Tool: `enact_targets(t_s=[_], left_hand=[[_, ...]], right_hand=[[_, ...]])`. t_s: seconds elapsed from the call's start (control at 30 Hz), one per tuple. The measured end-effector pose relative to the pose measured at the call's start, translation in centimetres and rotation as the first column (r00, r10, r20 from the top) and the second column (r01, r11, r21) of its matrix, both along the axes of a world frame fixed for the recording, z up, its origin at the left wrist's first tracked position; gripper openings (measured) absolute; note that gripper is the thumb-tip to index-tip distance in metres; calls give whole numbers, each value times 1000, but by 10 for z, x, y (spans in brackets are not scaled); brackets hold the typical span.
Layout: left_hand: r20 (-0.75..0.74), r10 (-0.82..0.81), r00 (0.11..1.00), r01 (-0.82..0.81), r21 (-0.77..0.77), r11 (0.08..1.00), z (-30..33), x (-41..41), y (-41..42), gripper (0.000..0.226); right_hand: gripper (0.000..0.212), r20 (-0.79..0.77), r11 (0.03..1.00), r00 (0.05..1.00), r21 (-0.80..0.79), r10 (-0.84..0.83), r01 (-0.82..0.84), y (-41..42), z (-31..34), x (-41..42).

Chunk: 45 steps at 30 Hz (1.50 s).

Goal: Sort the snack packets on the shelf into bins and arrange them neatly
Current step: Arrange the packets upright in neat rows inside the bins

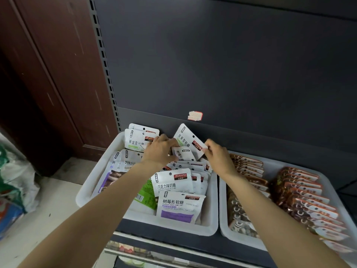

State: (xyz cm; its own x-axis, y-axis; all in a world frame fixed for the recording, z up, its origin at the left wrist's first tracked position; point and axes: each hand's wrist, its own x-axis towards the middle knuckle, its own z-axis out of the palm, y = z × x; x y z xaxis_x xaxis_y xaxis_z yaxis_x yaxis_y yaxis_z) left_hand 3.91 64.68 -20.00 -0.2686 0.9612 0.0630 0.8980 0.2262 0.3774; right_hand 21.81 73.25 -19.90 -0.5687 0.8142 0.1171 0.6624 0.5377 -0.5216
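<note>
Item: tilted white packet (188, 141), back of the left bin (209, 227), pinched at its lower corner by the right hand (217, 157) fingers. Small packet (182, 153), just beneath, gripped by the curled left hand (159, 150) fingers. Advice: stand each upright behind its like, labels forward, before letting go. Adjacent: right bin (224, 235), brown packets (307, 198) in rows; both on the shelf (173, 242).

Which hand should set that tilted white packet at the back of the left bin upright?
Probably the right hand: it already pinches the tilted white packet by its corner. The left hand is busy with a smaller packet.
</note>
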Motion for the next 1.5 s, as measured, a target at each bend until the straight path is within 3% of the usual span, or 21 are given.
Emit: enact_targets(t_s=[0.1,0.2,0.27,0.37,0.53,0.67,0.77,0.93,1.0,1.07,1.17,1.27,1.37,1.43,1.5], left_hand=[[-58,-31,998,34,35,999,0,6,1,22],[152,14,988,-37,152,988,7,-5,-2,4],[265,58,963,-118,216,969,17,-15,-3,17],[296,81,952,-148,212,966,25,-20,-2,21],[395,77,915,-166,198,966,24,-16,3,20],[614,-13,789,-163,230,959,27,-10,14,29],[489,-39,872,-60,184,981,22,5,19,17],[247,34,968,-44,38,998,12,12,23,31],[221,18,975,-17,-5,1000,12,12,21,34],[263,16,965,-15,-4,1000,14,9,17,38],[182,119,976,-113,-43,993,14,-9,4,50],[244,133,961,-95,-159,983,11,-31,-17,59],[104,77,992,-53,-213,976,11,-44,-28,39],[28,75,997,-70,-151,986,13,-45,-29,21],[27,64,998,-62,-71,996,16,-39,-26,22]], right_hand=[[8,101,999,994,23,39,-42,2,17,11],[9,231,990,972,115,52,-80,3,38,20],[13,306,982,951,163,46,-100,5,46,19],[13,374,984,926,143,47,-108,6,43,13],[7,192,998,981,47,31,-41,8,33,18],[19,51,999,999,-49,-5,7,19,39,33],[26,76,991,997,-135,32,-21,15,28,34],[37,162,993,987,-112,-20,38,6,10,33],[37,166,993,986,-113,-11,30,6,11,32],[35,102,986,995,-164,1,16,8,10,32],[18,-115,944,992,-331,-53,13,11,2,30],[29,-245,922,967,-386,-76,-25,4,-1,23],[32,-296,960,951,-279,-93,8,-3,0,14],[29,-226,984,968,-161,-111,75,-4,0,9],[30,-102,996,992,-70,-69,62,-5,3,6]])
